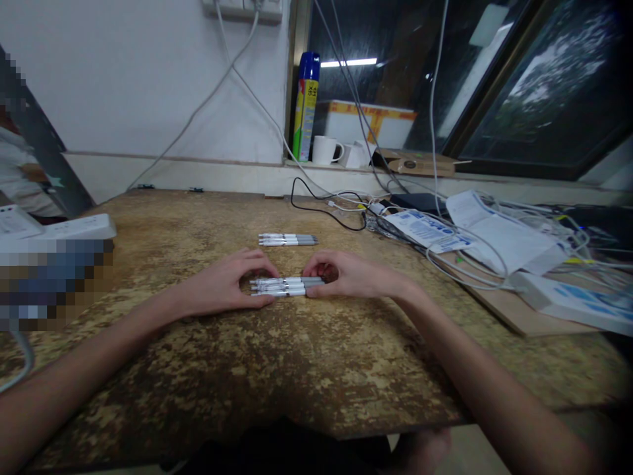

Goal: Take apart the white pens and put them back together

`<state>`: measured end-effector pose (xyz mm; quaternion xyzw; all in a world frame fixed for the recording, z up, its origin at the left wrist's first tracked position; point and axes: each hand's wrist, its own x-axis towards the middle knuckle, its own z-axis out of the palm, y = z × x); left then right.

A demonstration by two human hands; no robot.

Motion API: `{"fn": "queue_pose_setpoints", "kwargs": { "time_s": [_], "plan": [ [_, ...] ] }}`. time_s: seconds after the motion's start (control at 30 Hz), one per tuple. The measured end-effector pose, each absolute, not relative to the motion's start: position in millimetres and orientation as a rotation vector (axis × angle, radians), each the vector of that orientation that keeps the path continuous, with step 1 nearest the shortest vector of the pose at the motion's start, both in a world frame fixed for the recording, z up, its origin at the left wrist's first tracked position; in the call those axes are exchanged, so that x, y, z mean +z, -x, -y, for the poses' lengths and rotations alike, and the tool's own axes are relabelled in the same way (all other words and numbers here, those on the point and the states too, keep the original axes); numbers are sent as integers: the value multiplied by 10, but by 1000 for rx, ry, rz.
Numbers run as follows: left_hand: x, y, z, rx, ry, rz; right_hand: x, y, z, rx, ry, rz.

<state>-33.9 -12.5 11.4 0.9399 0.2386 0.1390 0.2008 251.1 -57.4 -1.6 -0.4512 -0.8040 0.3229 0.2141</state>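
Observation:
A small group of white and grey pens (287, 288) lies side by side on the worn wooden table in front of me. My left hand (230, 284) curves around the left end of this group, thumb on the near side and fingers on the far side. At the other end, my right hand (346, 274) grips the grey part between thumb and fingers. Just beyond them rests a second row of similar pens (287, 240), which neither hand touches. My fingers partly cover both ends of the nearer group.
On the right, papers (509, 231), tangled cables and a white power strip (568, 300) lie around a wooden board (534, 323). A spray can (306, 109) and a white mug (326, 150) stand on the windowsill. A black cable (316, 211) loops behind the pens.

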Motion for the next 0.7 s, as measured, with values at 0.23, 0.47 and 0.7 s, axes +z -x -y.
{"fn": "queue_pose_setpoints", "kwargs": {
  "time_s": [0.23,0.47,0.7],
  "plan": [
    [84,342,85,434,-2550,-718,-53,-2549,487,840,1296,2154],
    [-94,465,-130,777,-2299,-1207,-311,-2688,237,379,1553,1817],
    [-60,384,-50,833,-2041,-1062,-316,-2619,261,378,1551,1833]
  ]
}}
